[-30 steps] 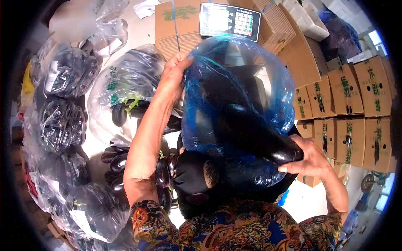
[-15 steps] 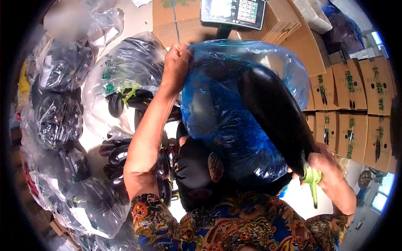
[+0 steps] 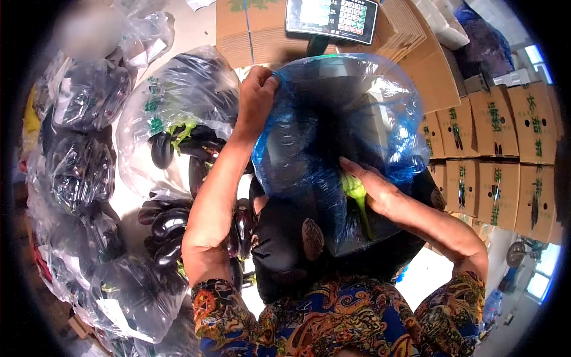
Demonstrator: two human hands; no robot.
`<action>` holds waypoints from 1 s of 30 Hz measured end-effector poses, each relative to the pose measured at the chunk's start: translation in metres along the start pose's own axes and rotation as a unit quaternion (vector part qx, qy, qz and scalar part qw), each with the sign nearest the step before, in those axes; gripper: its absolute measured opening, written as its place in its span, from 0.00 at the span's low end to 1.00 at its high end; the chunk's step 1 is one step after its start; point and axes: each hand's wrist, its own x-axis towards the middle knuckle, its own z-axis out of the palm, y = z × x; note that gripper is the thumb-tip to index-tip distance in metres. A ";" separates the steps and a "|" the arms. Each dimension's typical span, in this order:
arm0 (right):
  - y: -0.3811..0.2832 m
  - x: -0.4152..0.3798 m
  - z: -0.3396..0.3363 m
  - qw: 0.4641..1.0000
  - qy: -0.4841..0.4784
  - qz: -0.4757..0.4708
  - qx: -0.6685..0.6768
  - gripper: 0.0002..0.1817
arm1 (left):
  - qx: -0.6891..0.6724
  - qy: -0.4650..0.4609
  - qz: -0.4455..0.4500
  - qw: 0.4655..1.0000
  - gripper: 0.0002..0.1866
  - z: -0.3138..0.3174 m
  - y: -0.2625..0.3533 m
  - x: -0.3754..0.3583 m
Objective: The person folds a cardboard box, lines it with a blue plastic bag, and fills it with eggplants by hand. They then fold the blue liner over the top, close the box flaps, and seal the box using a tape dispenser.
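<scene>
In the head view my left hand (image 3: 257,98) is closed on the left rim of a translucent blue plastic bag (image 3: 285,169), which hangs open in front of me. My right hand (image 3: 375,185) is closed around the stem end of a large dark eggplant (image 3: 355,191). Its green cap and stem point toward me, while the dark body reaches into the bag and is only dimly visible. Beyond my left forearm, loose eggplants (image 3: 168,223) lie in a pile. A clear bag (image 3: 178,89) with more eggplants lies behind them, its mouth toward me.
Several filled clear bags (image 3: 83,169) line the left side. A digital scale display (image 3: 330,19) stands at the back over flattened cardboard (image 3: 262,44). Stacked printed cartons (image 3: 496,152) fill the right, and a standing fan (image 3: 516,253) is lower right.
My right hand has swung inward from the right, carrying the eggplant body-first into the blue bag. My left hand still grips the rim, and the bag's mouth now faces me more.
</scene>
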 end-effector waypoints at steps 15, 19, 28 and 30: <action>-0.037 0.006 0.032 0.869 -0.074 0.058 -0.486 0.38 | -0.023 0.008 0.006 1.000 0.07 0.016 -0.047 0.010; -0.015 0.017 0.014 0.780 -0.162 0.048 -0.602 0.30 | 0.004 0.017 0.019 1.000 0.07 0.014 -0.045 0.007; 0.033 0.047 -0.026 0.727 -0.242 0.015 -0.642 0.22 | 0.007 0.015 0.007 1.000 0.06 0.016 -0.050 0.007; 0.038 0.043 -0.020 0.731 -0.243 0.027 -0.638 0.22 | -0.040 0.016 0.006 0.999 0.06 0.021 -0.056 0.009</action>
